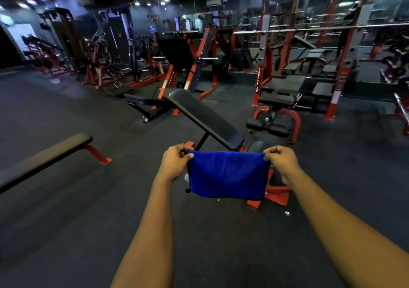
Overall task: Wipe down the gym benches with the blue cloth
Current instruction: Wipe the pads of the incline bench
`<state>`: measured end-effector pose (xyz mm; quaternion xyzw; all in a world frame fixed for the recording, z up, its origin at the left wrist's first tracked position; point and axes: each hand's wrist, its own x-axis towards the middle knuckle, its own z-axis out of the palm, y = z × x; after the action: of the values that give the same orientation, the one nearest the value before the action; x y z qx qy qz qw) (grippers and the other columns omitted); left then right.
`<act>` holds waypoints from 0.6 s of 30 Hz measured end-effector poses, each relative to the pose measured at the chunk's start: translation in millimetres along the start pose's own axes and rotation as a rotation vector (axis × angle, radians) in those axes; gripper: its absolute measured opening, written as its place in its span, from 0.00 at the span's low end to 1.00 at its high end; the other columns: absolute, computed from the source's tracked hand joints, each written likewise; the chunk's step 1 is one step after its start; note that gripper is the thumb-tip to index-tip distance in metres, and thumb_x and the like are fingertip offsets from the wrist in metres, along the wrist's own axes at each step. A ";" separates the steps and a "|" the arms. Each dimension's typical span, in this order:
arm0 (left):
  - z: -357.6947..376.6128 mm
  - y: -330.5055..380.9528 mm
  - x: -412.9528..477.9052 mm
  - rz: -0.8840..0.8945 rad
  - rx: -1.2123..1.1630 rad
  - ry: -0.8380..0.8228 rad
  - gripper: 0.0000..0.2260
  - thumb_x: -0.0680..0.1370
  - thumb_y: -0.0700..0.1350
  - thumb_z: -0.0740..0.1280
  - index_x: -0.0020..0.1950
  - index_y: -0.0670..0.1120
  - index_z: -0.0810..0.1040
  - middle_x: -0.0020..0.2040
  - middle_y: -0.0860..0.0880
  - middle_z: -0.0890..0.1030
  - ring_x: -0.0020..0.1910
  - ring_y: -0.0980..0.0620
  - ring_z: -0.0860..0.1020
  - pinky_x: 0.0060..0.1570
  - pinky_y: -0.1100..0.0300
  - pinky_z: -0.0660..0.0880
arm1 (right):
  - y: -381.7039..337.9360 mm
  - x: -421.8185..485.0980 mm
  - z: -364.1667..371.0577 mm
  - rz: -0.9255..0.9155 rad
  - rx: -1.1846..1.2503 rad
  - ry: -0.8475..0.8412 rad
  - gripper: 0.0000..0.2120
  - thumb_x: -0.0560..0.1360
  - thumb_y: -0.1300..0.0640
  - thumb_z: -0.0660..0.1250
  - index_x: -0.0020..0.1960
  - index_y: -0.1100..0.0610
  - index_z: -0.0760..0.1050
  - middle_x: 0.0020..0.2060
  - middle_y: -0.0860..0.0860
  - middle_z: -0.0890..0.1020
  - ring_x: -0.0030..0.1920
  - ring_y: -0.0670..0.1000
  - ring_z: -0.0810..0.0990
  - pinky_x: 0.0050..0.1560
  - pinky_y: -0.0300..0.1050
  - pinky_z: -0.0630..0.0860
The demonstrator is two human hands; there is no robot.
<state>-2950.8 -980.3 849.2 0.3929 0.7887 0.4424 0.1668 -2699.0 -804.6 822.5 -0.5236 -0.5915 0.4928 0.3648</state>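
Note:
I hold the blue cloth (228, 173) stretched out in front of me, hanging folded in the air. My left hand (176, 160) pinches its top left corner and my right hand (281, 159) pinches its top right corner. Just behind the cloth stands an incline bench (205, 117) with a black pad and red frame; the cloth hides its seat and part of its base. A flat black bench (44, 157) with a red foot lies to my left. Another adjustable bench (146, 99) stands further back.
Dark rubber floor (88, 210) spreads around me. A red leg-roller bench (276, 119) stands right of the incline bench. Red racks with barbells (336, 70) line the mirrored wall at the right, and plate-loaded machines (106, 66) fill the back left.

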 end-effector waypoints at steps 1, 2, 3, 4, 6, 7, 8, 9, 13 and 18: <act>-0.3 -2.4 4.4 -0.003 -0.010 -0.037 0.10 0.76 0.40 0.71 0.54 0.53 0.80 0.53 0.50 0.82 0.54 0.51 0.79 0.57 0.47 0.79 | 1.4 7.1 2.7 -0.001 -0.007 0.001 0.11 0.68 0.69 0.69 0.37 0.53 0.80 0.41 0.55 0.84 0.46 0.55 0.80 0.51 0.59 0.79; -0.5 -3.8 6.9 -0.015 -0.016 -0.060 0.12 0.74 0.39 0.72 0.54 0.53 0.80 0.53 0.50 0.82 0.54 0.52 0.80 0.57 0.47 0.79 | 2.4 11.5 3.6 -0.003 -0.015 0.001 0.12 0.69 0.69 0.69 0.39 0.52 0.80 0.42 0.55 0.83 0.48 0.55 0.80 0.52 0.58 0.79; -0.7 -3.7 10.4 -0.022 -0.012 -0.063 0.13 0.73 0.37 0.73 0.54 0.53 0.80 0.52 0.50 0.82 0.54 0.52 0.80 0.56 0.47 0.79 | 2.7 16.9 4.0 -0.006 -0.021 -0.001 0.13 0.70 0.70 0.69 0.40 0.52 0.80 0.42 0.54 0.83 0.50 0.56 0.81 0.53 0.58 0.80; -0.6 -4.2 13.4 -0.029 0.006 -0.039 0.14 0.73 0.36 0.73 0.53 0.52 0.80 0.52 0.50 0.82 0.53 0.52 0.80 0.55 0.48 0.80 | 4.2 21.0 3.6 -0.011 -0.033 0.003 0.13 0.71 0.69 0.69 0.41 0.51 0.80 0.43 0.54 0.84 0.51 0.56 0.81 0.54 0.57 0.80; -0.1 -1.8 18.7 -0.032 0.045 0.057 0.12 0.73 0.35 0.73 0.52 0.50 0.81 0.49 0.50 0.82 0.50 0.52 0.81 0.53 0.50 0.80 | 6.5 27.4 -0.9 -0.016 -0.038 0.033 0.13 0.74 0.68 0.68 0.41 0.51 0.81 0.43 0.53 0.83 0.50 0.56 0.81 0.53 0.58 0.80; -0.4 -0.3 20.3 -0.028 0.043 0.098 0.11 0.73 0.35 0.72 0.51 0.49 0.81 0.48 0.50 0.82 0.49 0.52 0.81 0.52 0.52 0.81 | 8.0 29.3 -2.5 -0.012 -0.033 0.053 0.12 0.75 0.67 0.68 0.41 0.51 0.81 0.42 0.52 0.83 0.49 0.56 0.81 0.52 0.59 0.81; 0.8 1.9 22.9 -0.023 0.043 0.123 0.09 0.74 0.36 0.72 0.51 0.48 0.81 0.47 0.51 0.82 0.48 0.53 0.80 0.50 0.56 0.80 | 8.0 31.1 -4.2 -0.010 -0.034 0.076 0.12 0.76 0.66 0.68 0.41 0.50 0.81 0.41 0.51 0.82 0.48 0.56 0.82 0.51 0.59 0.81; 1.8 4.6 23.9 -0.019 0.050 0.136 0.08 0.75 0.36 0.71 0.51 0.48 0.82 0.47 0.51 0.81 0.48 0.54 0.80 0.47 0.61 0.79 | 8.7 32.5 -5.0 -0.013 -0.039 0.099 0.11 0.76 0.64 0.68 0.41 0.49 0.81 0.41 0.50 0.82 0.47 0.55 0.82 0.50 0.59 0.82; 8.9 12.6 26.3 -0.017 0.056 0.171 0.05 0.77 0.39 0.70 0.49 0.48 0.80 0.47 0.51 0.80 0.46 0.55 0.78 0.41 0.64 0.76 | 8.9 32.2 -4.7 -0.066 -0.051 0.188 0.07 0.78 0.61 0.67 0.46 0.51 0.81 0.45 0.55 0.84 0.46 0.54 0.81 0.48 0.52 0.81; 16.0 16.8 23.6 0.065 -0.050 0.218 0.04 0.81 0.42 0.64 0.48 0.51 0.75 0.45 0.51 0.79 0.42 0.50 0.80 0.44 0.51 0.80 | 3.9 28.5 -7.0 -0.170 -0.089 0.252 0.04 0.80 0.57 0.64 0.50 0.54 0.78 0.49 0.51 0.79 0.49 0.53 0.78 0.54 0.57 0.78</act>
<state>-2948.1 -948.1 856.3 0.3638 0.7777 0.5071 0.0752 -2696.6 -775.4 818.0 -0.5449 -0.6048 0.3638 0.4528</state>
